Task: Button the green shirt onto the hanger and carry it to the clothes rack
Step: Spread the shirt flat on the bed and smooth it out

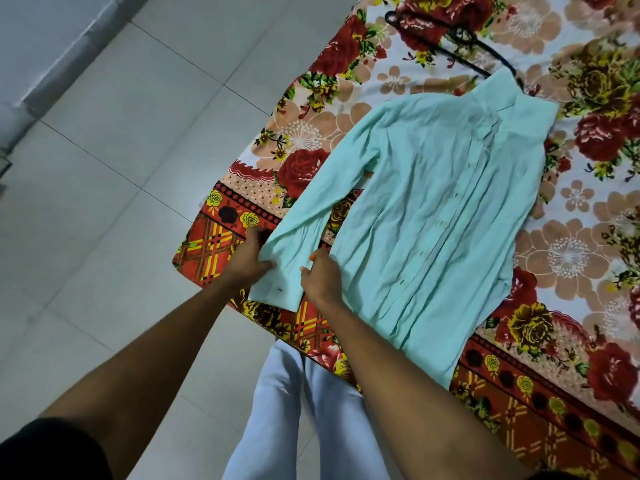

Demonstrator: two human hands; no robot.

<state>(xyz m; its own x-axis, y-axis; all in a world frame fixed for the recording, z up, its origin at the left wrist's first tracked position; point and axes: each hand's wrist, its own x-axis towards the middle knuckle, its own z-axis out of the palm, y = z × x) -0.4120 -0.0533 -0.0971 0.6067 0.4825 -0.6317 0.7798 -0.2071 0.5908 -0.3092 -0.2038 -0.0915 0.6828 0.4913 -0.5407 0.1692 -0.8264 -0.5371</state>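
A pale green shirt (440, 209) lies flat on the flowered bedsheet (571, 237), collar toward the far right, front placket facing up. A black hanger (460, 39) sticks out beyond the collar, its hook lying on the sheet. The shirt's left sleeve runs down to the bed's near corner. My left hand (251, 256) grips the outer edge of that sleeve's cuff (277, 284). My right hand (320, 277) pinches the cuff's inner edge, thumb on top. A small dark button shows on the cuff.
The bed's corner (194, 261) juts toward the grey tiled floor (114, 150), which fills the left half. My legs in light trousers (294, 410) stand against the bed's near edge. A wall base (52, 64) runs along the far left.
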